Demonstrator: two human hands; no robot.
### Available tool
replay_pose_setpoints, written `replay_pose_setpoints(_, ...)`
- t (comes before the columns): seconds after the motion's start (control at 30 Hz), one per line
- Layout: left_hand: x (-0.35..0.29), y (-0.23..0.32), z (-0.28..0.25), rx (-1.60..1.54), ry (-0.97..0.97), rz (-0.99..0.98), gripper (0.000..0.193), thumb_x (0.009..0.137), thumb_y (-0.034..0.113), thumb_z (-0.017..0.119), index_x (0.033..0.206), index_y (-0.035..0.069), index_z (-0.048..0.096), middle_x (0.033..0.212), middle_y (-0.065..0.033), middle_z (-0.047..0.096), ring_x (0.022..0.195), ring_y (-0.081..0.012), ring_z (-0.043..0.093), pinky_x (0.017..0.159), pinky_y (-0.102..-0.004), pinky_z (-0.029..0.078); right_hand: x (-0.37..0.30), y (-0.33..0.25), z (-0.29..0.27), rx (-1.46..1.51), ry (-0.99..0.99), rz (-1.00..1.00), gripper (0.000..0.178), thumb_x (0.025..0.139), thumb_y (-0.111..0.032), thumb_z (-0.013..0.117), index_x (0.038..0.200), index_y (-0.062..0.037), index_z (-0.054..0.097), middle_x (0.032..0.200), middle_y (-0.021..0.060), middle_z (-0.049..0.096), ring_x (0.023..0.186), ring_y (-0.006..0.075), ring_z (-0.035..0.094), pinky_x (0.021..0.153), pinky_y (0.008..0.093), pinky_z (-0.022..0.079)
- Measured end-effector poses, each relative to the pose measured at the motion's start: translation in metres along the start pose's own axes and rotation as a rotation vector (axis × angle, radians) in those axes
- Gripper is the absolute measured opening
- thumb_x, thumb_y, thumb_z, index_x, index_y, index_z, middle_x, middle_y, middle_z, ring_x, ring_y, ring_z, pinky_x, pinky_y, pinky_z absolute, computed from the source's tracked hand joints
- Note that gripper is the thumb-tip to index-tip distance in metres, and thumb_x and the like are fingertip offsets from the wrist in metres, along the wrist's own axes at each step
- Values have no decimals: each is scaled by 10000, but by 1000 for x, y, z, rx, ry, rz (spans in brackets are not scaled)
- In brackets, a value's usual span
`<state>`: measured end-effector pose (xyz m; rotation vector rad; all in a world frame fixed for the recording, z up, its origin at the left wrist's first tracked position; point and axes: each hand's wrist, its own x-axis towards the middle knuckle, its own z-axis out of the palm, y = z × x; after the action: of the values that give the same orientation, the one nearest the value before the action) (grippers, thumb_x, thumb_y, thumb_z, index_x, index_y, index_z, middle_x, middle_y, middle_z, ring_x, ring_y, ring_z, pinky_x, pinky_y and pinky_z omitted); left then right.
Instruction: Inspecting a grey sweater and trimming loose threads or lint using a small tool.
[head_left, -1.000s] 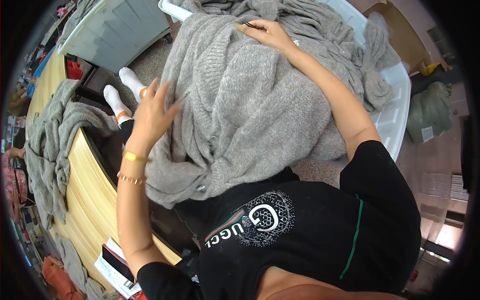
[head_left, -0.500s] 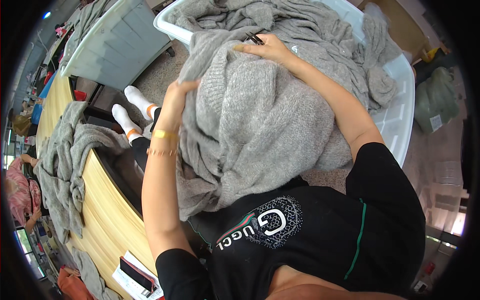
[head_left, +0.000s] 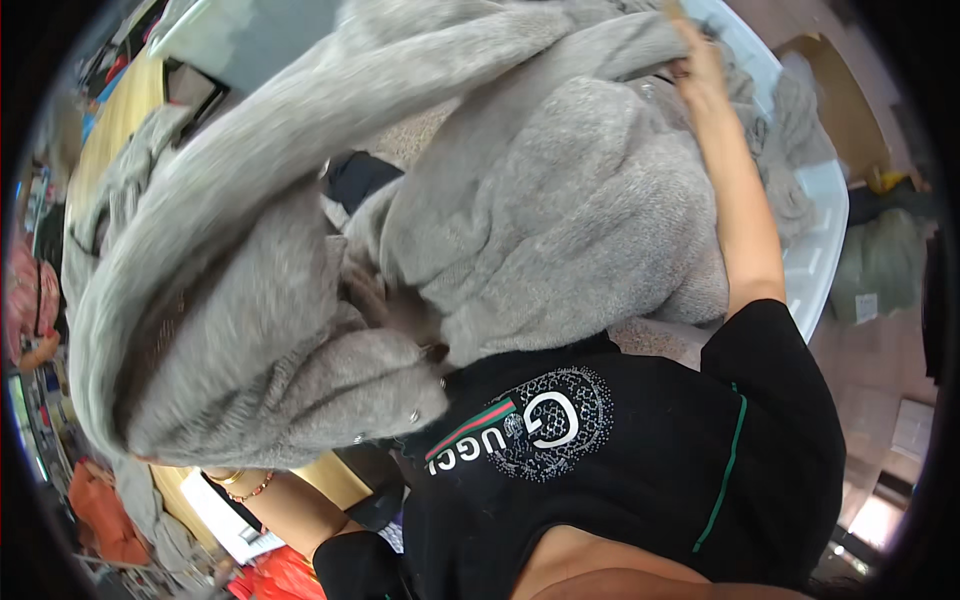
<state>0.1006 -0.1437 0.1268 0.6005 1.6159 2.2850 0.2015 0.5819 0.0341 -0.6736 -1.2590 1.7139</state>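
A large grey knit sweater (head_left: 560,210) is spread across my lap and lifted in a wide, motion-blurred arc to the left. My right hand (head_left: 698,62), smeared by motion, is closed at the upper edge of the knit, above the tub's near side. At the lower left, the sweater covers the fingers of my left hand (head_left: 212,474); only a sliver of it and the braceleted wrist show. Small shiny buttons or studs dot the sweater's lower edge, close to my black shirt. No snips can be made out in either hand.
A pale plastic tub (head_left: 815,250) with more grey knitwear (head_left: 790,130) stands ahead and right. Another tub (head_left: 235,45) stands far left. A wooden table (head_left: 120,130) runs along the left, with papers (head_left: 225,515) near me. A red bag (head_left: 285,578) lies below it. Other people work beyond.
My left hand has swung down and left, carrying part of the sweater across. My right hand has moved up and right. The black snips seen in it before are no longer visible.
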Motion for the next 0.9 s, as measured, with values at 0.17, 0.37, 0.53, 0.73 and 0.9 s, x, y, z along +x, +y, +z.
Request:
replay_pose_setpoints(0.17,-33,-29,-13,574,-388,-418,545,855,254,787,1293,-25,620,1151,-86,703,1040,-243,661,958,-382,517,25,-55,-40,195,-16,-82,153,949,-223,729,837,-160,644,657,-60,608,451,60,441,414,228,289)
replay_pose_setpoints(0.37,-46,-113,19,1163,-817,-514,442,731,10,739,1157,-35,632,965,-194,664,919,-399,634,838,-420,514,31,36,-85,-621,151,385,475,749,-558,885,681,-210,568,546,-62,469,391,62,362,376,252,243)
replay_pose_setpoints(0.53,-39,-104,25,1046,-496,-241,470,742,22,671,1202,-33,592,1131,-234,601,1049,-455,606,915,-460,500,33,11,-46,-1166,-97,107,606,738,-675,824,819,-90,693,567,-18,511,419,107,434,417,273,301)
replay_pose_setpoints(0.73,2,-101,19,819,-131,7,475,800,40,624,1268,-26,574,1181,-159,663,1090,-274,649,979,-335,493,-68,-91,115,-1149,-455,-532,600,884,-522,760,1150,15,740,762,-7,629,528,76,447,494,246,343)
replay_pose_setpoints(0.9,91,-110,16,-100,-119,-400,319,1049,210,559,1268,-14,622,1201,-123,689,1037,-245,694,930,-353,553,-199,-94,252,-996,-891,-503,354,940,-308,751,1156,-28,732,833,10,682,563,25,495,500,208,373)
